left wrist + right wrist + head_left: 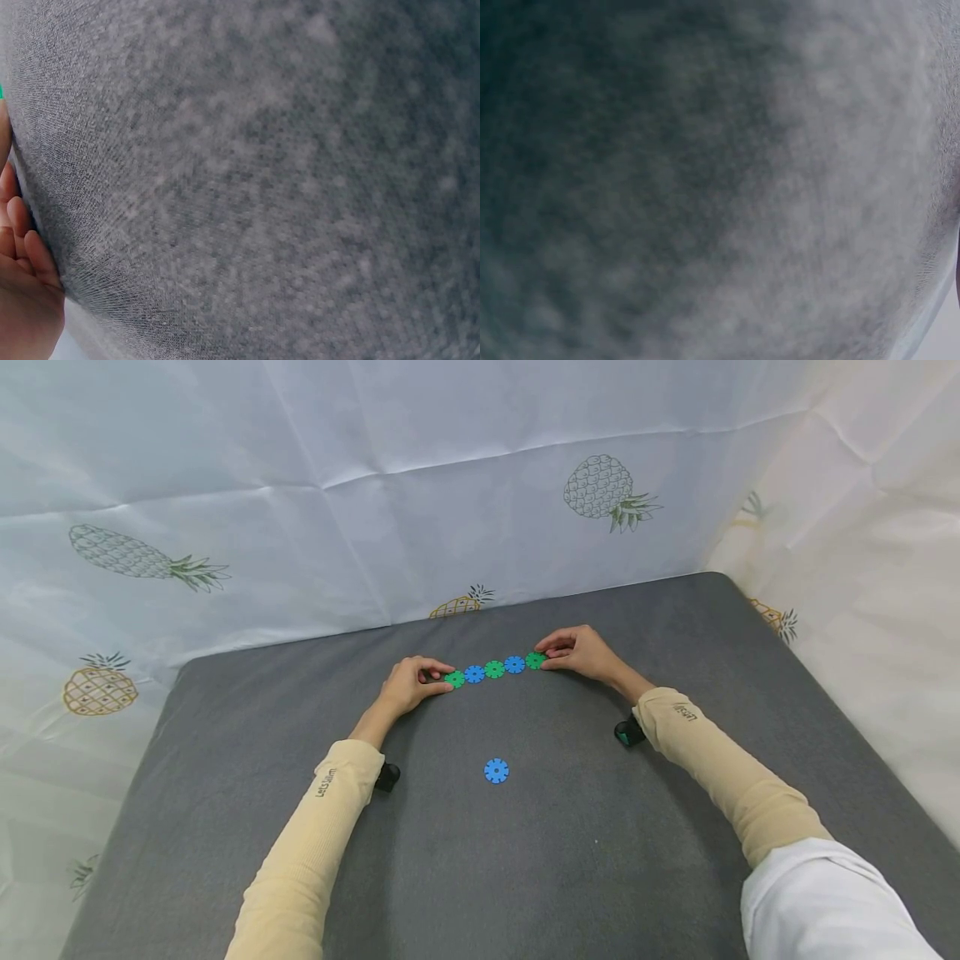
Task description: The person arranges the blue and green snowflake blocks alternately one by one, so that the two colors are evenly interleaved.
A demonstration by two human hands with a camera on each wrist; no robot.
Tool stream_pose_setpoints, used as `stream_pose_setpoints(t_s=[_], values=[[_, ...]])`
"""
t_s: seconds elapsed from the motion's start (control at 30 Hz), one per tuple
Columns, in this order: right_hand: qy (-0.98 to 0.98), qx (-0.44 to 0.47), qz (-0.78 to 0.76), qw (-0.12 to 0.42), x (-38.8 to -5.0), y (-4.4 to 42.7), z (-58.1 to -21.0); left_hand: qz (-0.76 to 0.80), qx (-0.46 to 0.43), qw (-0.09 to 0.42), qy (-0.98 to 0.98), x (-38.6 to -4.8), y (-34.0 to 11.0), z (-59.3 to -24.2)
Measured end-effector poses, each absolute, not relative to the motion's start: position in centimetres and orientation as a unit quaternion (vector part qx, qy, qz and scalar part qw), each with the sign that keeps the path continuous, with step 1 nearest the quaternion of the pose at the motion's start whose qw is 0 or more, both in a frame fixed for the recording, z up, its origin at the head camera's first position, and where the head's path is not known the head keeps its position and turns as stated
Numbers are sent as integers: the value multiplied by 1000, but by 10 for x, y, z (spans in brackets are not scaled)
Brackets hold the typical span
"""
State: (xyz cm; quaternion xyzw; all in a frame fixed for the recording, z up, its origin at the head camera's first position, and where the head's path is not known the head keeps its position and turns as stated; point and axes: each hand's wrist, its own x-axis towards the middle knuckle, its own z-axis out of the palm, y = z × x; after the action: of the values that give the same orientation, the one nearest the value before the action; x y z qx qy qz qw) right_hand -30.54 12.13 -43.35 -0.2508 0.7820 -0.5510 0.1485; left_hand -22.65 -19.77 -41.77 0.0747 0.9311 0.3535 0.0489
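A row of notched plastic discs, green and blue by turns, runs across the far part of the table in the head view. At its left end my left hand [408,683] pinches a green disc [455,679] between thumb and fingers. My right hand [588,653] pinches the green disc [535,660] at the right end. Between them lie a blue disc [474,674], a green disc [494,669] and another blue disc [514,665], edge to edge; whether they interlock is too small to tell. Curled fingers [21,217] of the left hand show at the left wrist view's edge.
A single blue disc [496,771] lies apart, nearer to me on the grey cloth-covered table [525,877]. Behind the table's far edge hangs a white curtain [420,527] with pineapple prints. The right wrist view shows mostly blurred grey cloth [817,187].
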Motion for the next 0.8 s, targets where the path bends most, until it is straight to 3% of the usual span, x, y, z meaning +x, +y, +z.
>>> stream_pose_setpoints(t_s=[0.8], values=[[772,-260,-561,148,-307,123,-433,352,72,48,932,-227,-199,-418]])
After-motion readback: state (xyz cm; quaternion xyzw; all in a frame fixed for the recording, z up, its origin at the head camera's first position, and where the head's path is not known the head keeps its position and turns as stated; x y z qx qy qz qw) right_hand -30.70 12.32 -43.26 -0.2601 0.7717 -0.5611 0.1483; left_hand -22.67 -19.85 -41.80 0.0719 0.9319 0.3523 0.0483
